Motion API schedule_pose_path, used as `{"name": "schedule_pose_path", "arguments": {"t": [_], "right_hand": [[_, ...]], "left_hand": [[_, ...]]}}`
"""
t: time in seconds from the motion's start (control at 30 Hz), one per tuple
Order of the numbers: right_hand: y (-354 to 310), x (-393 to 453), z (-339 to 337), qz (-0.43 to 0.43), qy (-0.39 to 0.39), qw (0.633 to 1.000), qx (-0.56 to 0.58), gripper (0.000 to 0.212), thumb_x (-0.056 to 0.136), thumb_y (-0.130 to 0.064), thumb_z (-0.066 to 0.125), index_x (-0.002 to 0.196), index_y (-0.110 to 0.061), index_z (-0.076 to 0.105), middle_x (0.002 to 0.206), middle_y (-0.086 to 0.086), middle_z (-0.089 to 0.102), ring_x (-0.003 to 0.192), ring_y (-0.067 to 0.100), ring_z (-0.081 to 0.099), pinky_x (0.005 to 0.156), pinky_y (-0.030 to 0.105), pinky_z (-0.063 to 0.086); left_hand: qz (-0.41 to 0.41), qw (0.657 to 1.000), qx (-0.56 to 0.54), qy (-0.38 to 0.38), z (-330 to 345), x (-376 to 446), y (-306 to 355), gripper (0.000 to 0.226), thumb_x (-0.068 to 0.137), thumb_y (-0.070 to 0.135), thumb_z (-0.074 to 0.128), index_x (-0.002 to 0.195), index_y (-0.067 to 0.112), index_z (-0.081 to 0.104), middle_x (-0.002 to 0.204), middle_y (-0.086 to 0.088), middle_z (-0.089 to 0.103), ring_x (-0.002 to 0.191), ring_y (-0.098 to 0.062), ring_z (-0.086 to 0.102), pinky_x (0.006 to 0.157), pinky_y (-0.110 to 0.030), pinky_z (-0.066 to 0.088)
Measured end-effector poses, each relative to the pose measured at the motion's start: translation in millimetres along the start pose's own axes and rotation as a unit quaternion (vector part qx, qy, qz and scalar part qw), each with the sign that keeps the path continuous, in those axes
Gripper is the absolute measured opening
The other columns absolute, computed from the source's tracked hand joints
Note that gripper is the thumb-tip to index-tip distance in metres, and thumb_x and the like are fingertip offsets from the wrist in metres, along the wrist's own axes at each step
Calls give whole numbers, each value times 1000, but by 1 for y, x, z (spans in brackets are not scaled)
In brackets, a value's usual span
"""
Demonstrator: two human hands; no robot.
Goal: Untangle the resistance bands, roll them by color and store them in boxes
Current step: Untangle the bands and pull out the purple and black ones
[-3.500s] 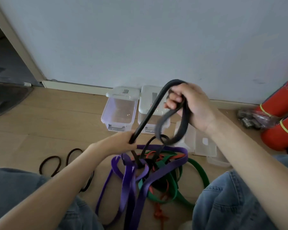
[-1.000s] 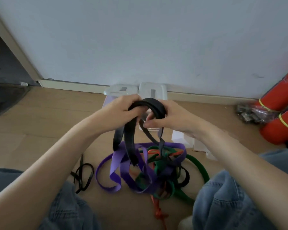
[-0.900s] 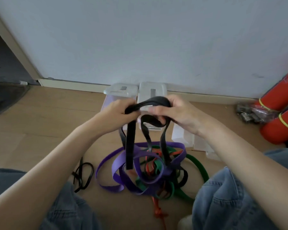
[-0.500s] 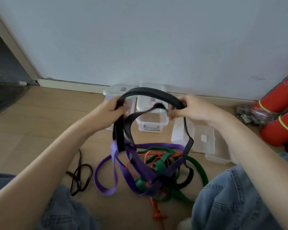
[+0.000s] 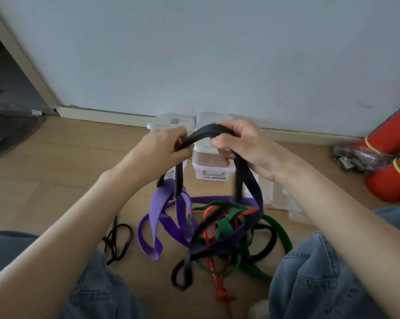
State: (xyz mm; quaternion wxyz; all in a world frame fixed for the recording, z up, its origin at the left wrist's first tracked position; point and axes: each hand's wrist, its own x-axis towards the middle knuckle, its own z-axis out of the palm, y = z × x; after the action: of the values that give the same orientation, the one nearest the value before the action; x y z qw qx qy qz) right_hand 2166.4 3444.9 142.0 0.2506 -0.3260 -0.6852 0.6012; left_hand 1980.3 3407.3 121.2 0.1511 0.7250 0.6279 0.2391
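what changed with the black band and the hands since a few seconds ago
The left hand rose from low over the pile to grip the black band beside the right hand; both now hold its top arc. A purple band has been lifted with it. The clear boxes and thin black band stayed on the floor.

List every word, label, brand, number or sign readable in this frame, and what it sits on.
None can be read.
Left clear box: a small dark patch on its lid, too blurred to tell if it is text.
Right clear box: no print legible.
Red rolls: yellow-green stripes only, no lettering.
Black band, purple band, green band, orange band: no markings visible.
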Motion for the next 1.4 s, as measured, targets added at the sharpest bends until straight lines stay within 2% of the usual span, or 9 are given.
{"name": "schedule_pose_path", "arguments": {"t": [0.2, 0.3, 0.4, 0.47, 0.6, 0.8, 1.03, 1.2, 1.4], "right_hand": [[8, -3, -14, -38, 69, 991, 110, 16, 77, -3, 54, 63, -10, 48, 45, -6, 33, 41, 8, 31, 47, 20, 40], [11, -5, -29, -5, 58, 995, 75, 8, 80, -3, 59, 75, -9, 56, 49, -5, 43, 46, 10, 42, 58, 22, 48], [9, -7, -39, 52, -39, 997, -50, 18, 76, -11, 72, 91, -15, 62, 64, -1, 65, 63, 14, 62, 70, 20, 49], [9, -6, -27, 55, -88, 990, -92, 29, 72, -21, 78, 97, -24, 63, 71, 3, 70, 71, 15, 67, 69, 18, 50], [11, 1, -5, 14, -43, 999, 30, 8, 78, -17, 71, 85, -16, 66, 47, -7, 45, 39, 8, 39, 53, 21, 40], [6, 0, -13, -11, 28, 987, 159, 15, 82, -24, 61, 75, -11, 63, 45, -9, 38, 34, 4, 28, 47, 18, 38], [5, -1, -11, -20, 85, 989, 118, 21, 93, -17, 53, 77, -5, 59, 45, -6, 39, 32, 6, 25, 43, 19, 31], [5, 0, -12, -24, 80, 990, 118, 22, 93, -20, 53, 79, -5, 59, 46, -5, 41, 34, 8, 29, 46, 22, 36], [23, 2, -24, 89, 159, 962, -205, 16, 96, -35, 47, 97, -22, 55, 56, -2, 61, 33, 7, 44, 43, 21, 40]], "left_hand": [[-95, 979, -119, -137, 43, -13, -10, 17, 92, 12, 51, 76, 13, 54, 67, 6, 58, 53, 5, 50, 54, -10, 37], [-115, 991, -62, -29, 17, 3, -12, 22, 95, 14, 43, 87, 8, 62, 80, -6, 64, 73, -18, 58, 61, -26, 38], [-63, 983, -145, 93, -20, 12, -2, 24, 94, 19, 43, 74, 21, 55, 67, 9, 58, 65, -4, 53, 59, -21, 38], [-3, 991, -123, 52, -27, 10, 10, 19, 91, 21, 45, 73, 21, 50, 68, 10, 54, 66, -6, 51, 61, -19, 37], [14, 992, -123, -35, 6, 2, 9, 12, 89, 19, 57, 87, 7, 57, 86, -9, 57, 79, -20, 52, 73, -26, 40], [-189, 895, -364, -177, 50, -14, -15, 54, 83, 44, 59, 127, 16, 44, 122, 0, 59, 104, -5, 57, 82, -21, 48], [-232, 924, -300, 41, 63, -3, -7, 53, 78, 34, 72, 117, 14, 42, 119, 1, 48, 103, -14, 54, 81, -27, 48], [-184, 903, -386, -34, 55, -3, -3, 13, 90, 24, 58, 101, 18, 62, 95, 4, 67, 90, -11, 60, 76, -15, 47], [-209, 916, -329, 98, 18, 6, -2, 13, 87, 31, 61, 92, 21, 54, 69, 1, 55, 63, -13, 50, 66, -27, 42]]}}
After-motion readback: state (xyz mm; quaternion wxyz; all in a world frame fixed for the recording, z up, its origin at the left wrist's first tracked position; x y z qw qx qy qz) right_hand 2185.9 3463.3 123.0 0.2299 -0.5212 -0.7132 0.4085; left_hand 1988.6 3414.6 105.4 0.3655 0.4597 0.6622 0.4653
